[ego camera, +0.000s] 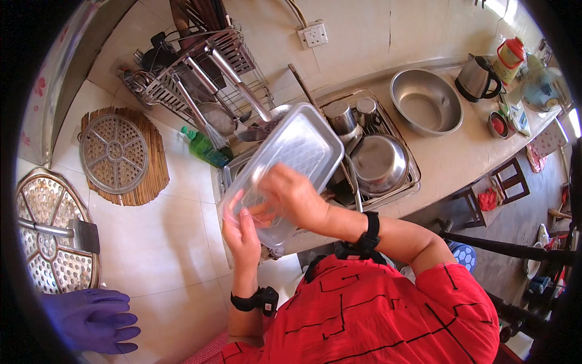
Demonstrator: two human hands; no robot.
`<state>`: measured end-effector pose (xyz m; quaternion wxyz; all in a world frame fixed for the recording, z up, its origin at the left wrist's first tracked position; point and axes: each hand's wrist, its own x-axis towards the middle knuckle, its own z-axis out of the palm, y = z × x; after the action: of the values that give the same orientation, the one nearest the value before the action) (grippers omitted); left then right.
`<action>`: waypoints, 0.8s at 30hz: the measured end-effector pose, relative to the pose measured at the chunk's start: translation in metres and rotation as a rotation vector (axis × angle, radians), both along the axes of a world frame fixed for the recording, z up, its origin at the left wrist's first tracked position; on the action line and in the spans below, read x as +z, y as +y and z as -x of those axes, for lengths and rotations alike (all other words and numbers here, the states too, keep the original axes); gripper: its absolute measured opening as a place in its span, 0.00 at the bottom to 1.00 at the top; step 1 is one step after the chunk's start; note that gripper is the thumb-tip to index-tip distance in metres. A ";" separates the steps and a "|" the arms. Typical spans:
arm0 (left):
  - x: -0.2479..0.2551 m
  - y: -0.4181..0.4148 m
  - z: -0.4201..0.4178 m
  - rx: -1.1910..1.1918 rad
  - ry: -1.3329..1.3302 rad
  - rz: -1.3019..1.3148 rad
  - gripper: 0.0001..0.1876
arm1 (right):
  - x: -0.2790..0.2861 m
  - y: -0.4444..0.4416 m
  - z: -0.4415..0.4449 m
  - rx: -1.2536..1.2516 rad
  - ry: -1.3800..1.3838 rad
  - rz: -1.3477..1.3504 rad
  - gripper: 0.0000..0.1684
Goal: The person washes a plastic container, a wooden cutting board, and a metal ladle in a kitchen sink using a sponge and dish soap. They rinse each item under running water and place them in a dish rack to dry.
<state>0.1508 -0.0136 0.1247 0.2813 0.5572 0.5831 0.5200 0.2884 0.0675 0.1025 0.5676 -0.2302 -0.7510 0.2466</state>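
My left hand (244,234) grips the near left end of a translucent rectangular plastic container (309,141), thumb on the outside and fingers showing blurred through the plastic. The container is tilted, raised over the sink area. My right hand (298,198) is bent at its near half, blurred by motion, with the fingertips close to or against the plastic. Whether anything small is in those fingers I cannot tell. Behind the container a steel wire rack hangs on the wall, with a whisk (200,111) and other long-handled utensils.
Right of the container, a drying tray holds steel cups (338,111) and an upturned steel basin (379,159). A large steel basin (426,102) and electric kettle (477,78) stand farther right. Leftward are green dish soap (207,148), perforated steamer plates (113,152), a cleaver (84,235) and purple rubber gloves (93,318).
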 end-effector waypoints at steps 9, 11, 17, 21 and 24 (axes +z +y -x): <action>0.001 0.004 -0.006 -0.049 -0.029 -0.006 0.17 | 0.011 0.024 -0.024 -0.012 -0.071 -0.160 0.17; 0.006 0.003 -0.001 -0.071 0.000 -0.053 0.16 | 0.005 0.040 -0.034 -0.161 -0.015 -0.159 0.12; 0.000 0.002 0.003 -0.120 0.119 -0.111 0.17 | -0.017 0.078 -0.073 -0.377 -0.058 0.190 0.05; -0.014 0.010 0.005 -0.060 0.343 -0.182 0.16 | -0.020 0.056 -0.050 -0.262 -0.054 0.044 0.11; -0.012 0.015 0.005 -0.021 0.568 -0.258 0.15 | 0.018 -0.007 -0.018 -0.053 -0.020 0.037 0.16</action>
<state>0.1461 0.0011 0.1129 0.0394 0.7173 0.5618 0.4102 0.3066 0.0606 0.1203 0.5620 -0.2629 -0.7456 0.2432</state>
